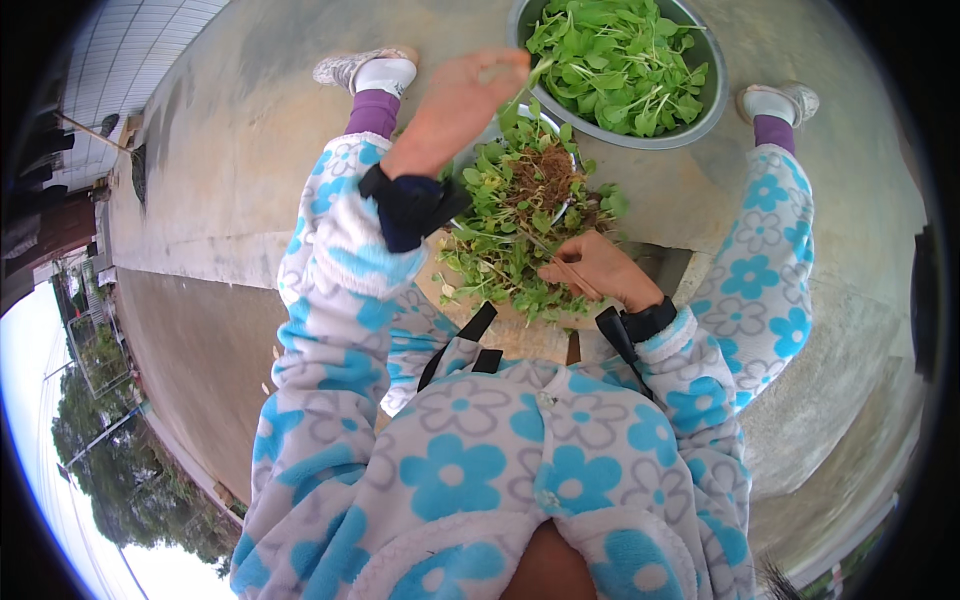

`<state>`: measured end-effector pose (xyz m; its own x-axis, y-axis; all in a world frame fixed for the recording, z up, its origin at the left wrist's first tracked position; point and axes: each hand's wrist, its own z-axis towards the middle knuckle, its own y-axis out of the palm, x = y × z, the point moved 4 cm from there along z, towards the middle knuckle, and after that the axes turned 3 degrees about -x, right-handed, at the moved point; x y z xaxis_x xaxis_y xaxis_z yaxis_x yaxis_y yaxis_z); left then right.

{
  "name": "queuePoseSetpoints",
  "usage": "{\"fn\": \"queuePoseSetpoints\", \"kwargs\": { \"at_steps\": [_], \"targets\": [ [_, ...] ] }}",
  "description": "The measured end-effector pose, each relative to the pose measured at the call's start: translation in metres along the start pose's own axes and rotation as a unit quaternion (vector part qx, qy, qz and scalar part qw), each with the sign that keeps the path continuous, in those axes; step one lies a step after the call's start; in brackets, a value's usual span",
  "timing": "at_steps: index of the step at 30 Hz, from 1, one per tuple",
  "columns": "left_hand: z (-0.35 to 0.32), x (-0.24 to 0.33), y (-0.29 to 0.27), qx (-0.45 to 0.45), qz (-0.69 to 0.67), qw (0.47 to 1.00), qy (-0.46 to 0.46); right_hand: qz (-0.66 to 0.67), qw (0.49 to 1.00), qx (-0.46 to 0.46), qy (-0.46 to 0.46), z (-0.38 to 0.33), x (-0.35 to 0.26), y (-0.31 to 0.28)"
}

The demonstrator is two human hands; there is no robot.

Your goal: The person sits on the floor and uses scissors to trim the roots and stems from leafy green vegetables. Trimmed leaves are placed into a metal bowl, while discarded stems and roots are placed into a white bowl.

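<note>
My left hand (460, 105) is raised at the near left side of the metal basin, its fingers pinched on a leafy green sprig (540, 72) whose pale stem hangs by the rim. The hand is slightly blurred. Lower down, my right hand (605, 272) is closed at the right edge of a heap of greens (490, 260), fingertips together against the leaves. What it grips, if anything, I cannot make out. Brown soil-covered roots (548, 180) lie on the heap, which partly hides a pale-rimmed container. The metal basin (715, 95) holds many loose green leaves (620, 65).
My feet in light shoes, the left shoe (350, 68) and the right shoe (795, 100), rest on either side of the basin. Under everything is a concrete floor (240, 150), with a seam across it. A broom-like tool (138, 175) leans at the far left.
</note>
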<state>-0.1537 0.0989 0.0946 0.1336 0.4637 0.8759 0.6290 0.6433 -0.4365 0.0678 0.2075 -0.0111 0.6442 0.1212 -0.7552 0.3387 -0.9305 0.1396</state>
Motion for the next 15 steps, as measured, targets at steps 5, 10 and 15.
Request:
{"fn": "queuePoseSetpoints", "kwargs": {
  "at_steps": [5,10,15],
  "targets": [
    [0.041,0.021,0.005,0.085,0.123,0.983,0.103,0.088,0.992,0.086,-0.018,0.006,-0.001,-0.015],
    [-0.03,-0.057,0.028,-0.047,0.087,0.995,0.002,-0.054,0.982,0.174,-0.043,0.02,-0.002,-0.025],
    [-0.097,-0.138,0.05,-0.123,0.137,0.972,-0.146,-0.134,0.972,0.191,-0.036,0.01,-0.003,-0.028]
  ]
}}
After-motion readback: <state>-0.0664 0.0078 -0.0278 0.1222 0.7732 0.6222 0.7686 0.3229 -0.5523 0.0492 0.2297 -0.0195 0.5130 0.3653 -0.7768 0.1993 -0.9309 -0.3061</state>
